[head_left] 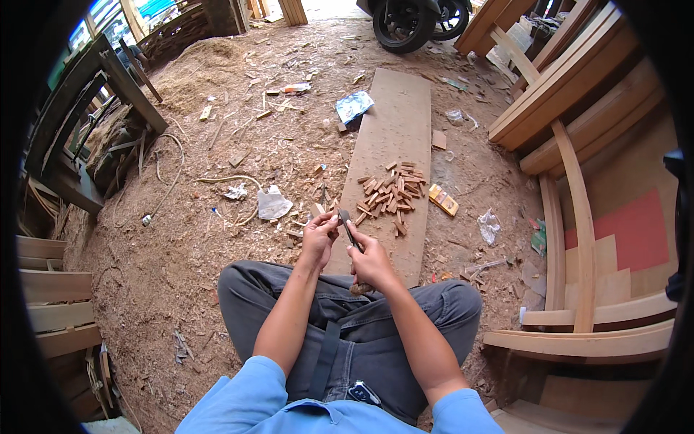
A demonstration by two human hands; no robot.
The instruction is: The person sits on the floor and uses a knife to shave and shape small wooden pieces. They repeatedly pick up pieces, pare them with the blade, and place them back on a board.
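I sit cross-legged in dark trousers. My right hand (pixel 370 260) is closed on a dark metal tool (pixel 346 224), perhaps a blade, which points up and away from me. My left hand (pixel 319 239) is pinched at the tool's far end on a small piece that I cannot clearly make out. Just beyond my hands, a pile of short wooden pieces (pixel 394 192) lies on a long, flat board (pixel 390 101).
Wood shavings and litter cover the floor (pixel 159 275), with a pale cord (pixel 173 166) and a yellow packet (pixel 443 200). Wooden frames (pixel 584 246) stand right, stacked planks (pixel 58 315) and a dark frame (pixel 87 188) left. A two-wheeler's wheel (pixel 401 29) is behind the board.
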